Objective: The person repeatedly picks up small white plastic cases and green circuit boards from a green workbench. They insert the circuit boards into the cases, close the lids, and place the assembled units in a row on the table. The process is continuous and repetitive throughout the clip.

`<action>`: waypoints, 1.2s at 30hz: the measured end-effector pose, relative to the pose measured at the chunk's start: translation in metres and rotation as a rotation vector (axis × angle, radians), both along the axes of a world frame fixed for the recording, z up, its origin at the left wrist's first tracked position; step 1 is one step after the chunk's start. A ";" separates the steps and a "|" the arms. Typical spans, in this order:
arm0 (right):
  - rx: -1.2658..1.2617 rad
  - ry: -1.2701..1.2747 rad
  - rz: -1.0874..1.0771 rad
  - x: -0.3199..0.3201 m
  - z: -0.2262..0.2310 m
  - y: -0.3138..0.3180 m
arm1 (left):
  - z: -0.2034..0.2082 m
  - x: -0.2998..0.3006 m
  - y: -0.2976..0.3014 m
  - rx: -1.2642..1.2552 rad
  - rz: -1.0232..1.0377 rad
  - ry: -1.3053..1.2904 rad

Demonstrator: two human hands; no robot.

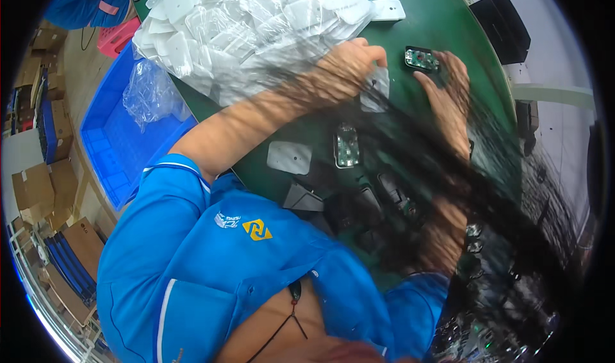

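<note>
My left hand (346, 68) is closed, its fingers curled at the upper end of a white plastic plate (375, 93). Hair hanging across the view partly hides that grip. To its right, the thumb and fingers of my right hand (448, 94) are wrapped round a small black casing with a green circuit board (421, 59) inside. Another casing with a circuit board (346, 146) lies on the green table, nearer to me. Beside it rests a loose white plate (289, 157) with small holes.
A large clear bag of white plates (256, 17) covers the far left of the table. A blue crate (115, 152) with crumpled clear plastic (152, 94) stands left. Several dark parts lie near my body, partly behind hair. A black box (501, 27) is far right.
</note>
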State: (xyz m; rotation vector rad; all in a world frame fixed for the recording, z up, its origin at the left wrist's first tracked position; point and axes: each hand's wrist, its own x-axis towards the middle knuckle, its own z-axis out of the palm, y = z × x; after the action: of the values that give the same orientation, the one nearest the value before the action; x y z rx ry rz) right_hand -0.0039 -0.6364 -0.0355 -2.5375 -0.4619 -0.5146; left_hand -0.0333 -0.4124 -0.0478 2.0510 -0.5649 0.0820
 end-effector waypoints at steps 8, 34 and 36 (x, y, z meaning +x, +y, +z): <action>0.054 0.184 -0.082 0.007 0.005 0.007 | 0.007 0.001 -0.017 0.511 -0.064 -0.150; -0.099 0.382 0.043 -0.142 0.009 -0.036 | -0.003 -0.015 0.000 0.391 -0.424 -0.299; -0.032 0.291 0.067 -0.135 0.019 -0.020 | -0.006 -0.016 0.005 0.351 -0.361 -0.312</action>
State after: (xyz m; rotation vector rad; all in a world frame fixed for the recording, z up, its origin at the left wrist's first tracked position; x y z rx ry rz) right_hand -0.1389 -0.6564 -0.0165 -2.5618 -0.4473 -0.1091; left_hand -0.0488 -0.4076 -0.0543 2.2516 -1.2075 0.0943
